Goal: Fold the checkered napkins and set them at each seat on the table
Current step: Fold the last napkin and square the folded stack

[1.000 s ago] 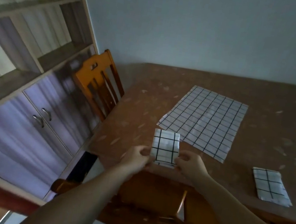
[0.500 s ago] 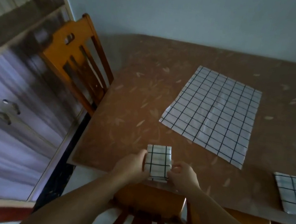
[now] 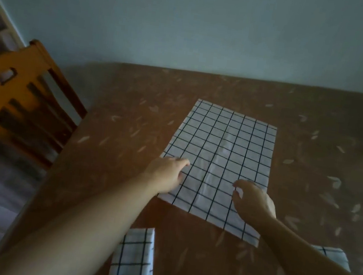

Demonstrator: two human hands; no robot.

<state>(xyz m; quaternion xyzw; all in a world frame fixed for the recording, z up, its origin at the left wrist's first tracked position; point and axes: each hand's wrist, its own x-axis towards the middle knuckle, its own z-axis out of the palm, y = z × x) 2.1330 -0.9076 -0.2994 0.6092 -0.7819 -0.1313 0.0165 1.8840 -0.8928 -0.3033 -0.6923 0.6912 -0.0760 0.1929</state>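
Under both hands: unfolded napkin [image 3: 222, 156]; left hand [image 3: 166, 174], right hand [image 3: 252, 199] over near edge.

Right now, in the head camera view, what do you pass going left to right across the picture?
Wooden chair → folded napkin at the near edge → left hand → right hand → second folded napkin, mostly hidden by the right forearm.

The brown table [image 3: 121, 97] lies open beyond and to both sides of the unfolded napkin [image 3: 222, 156], all the way to the wall. Near the front edge a folded napkin [image 3: 134, 262] and a second folded napkin [image 3: 333, 257] take up room. An orange chair [image 3: 19, 97] crowds the table's left side.
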